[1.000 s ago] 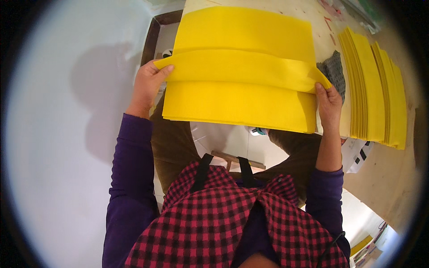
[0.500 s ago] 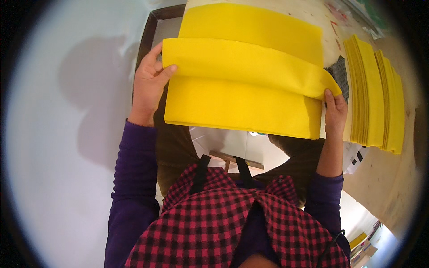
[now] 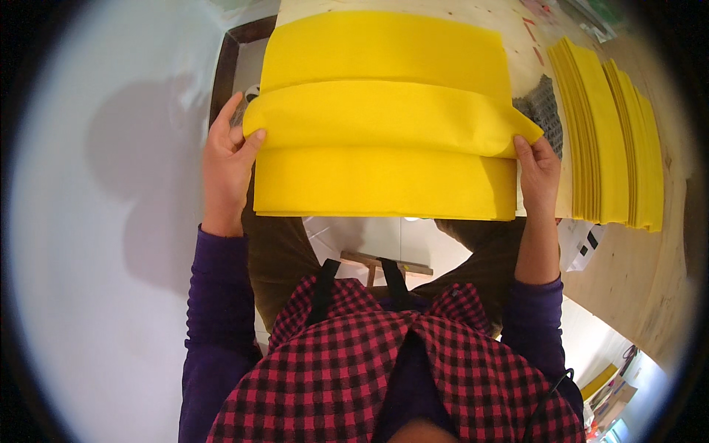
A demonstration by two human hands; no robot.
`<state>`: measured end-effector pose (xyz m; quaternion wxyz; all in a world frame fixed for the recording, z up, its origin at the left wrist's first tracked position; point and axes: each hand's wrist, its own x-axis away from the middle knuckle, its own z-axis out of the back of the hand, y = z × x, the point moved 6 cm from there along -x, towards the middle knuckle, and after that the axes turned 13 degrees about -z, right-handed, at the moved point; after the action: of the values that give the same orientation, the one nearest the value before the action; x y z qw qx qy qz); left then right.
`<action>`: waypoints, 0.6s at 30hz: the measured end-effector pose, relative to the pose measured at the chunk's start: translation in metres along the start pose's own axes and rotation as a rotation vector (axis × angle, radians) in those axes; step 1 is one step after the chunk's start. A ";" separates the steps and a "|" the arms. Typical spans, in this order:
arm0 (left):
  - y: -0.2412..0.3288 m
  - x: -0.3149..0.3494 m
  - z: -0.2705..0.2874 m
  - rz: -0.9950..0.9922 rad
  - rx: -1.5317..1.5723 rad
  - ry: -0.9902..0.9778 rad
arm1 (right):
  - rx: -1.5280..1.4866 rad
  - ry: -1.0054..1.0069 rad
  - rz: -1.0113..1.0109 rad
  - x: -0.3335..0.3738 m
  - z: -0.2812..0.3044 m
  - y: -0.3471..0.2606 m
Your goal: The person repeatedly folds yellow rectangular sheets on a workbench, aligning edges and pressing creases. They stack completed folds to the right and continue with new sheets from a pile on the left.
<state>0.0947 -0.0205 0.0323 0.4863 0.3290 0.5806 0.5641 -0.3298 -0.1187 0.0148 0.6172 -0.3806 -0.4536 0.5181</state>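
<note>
A yellow fabric sheet is folded over in a raised, rounded band that runs from side to side. My left hand grips the band's left end between thumb and fingers. At the other end, my right hand pinches the right corner, which sticks out past the layers below. Under the band lies more yellow fabric, with its layered near edge hanging out over my lap. The far yellow part lies flat on the table beyond the band.
Two stacks of folded yellow strips, a left stack and a right stack, stand on the wooden table at right. A grey textured cloth lies beside them. A pale wall closes off the left side.
Both hands have drawn the folded band toward me, so more of the far yellow part shows behind it. The view has also shifted slightly.
</note>
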 end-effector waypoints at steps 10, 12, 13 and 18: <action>-0.018 0.003 0.000 -0.067 0.023 0.037 | 0.104 0.086 0.004 -0.004 -0.006 -0.004; -0.019 0.002 0.000 -0.035 -0.010 0.046 | 0.126 0.105 0.009 -0.004 -0.006 -0.005; -0.018 0.001 -0.001 -0.033 0.019 0.052 | 0.113 0.099 0.010 -0.004 -0.007 -0.005; -0.010 -0.005 -0.002 0.042 0.167 0.078 | 0.116 0.097 0.023 -0.006 -0.008 -0.004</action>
<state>0.0960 -0.0278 0.0232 0.4221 0.3584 0.6372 0.5361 -0.3216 -0.1254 0.0151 0.6536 -0.3740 -0.3880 0.5313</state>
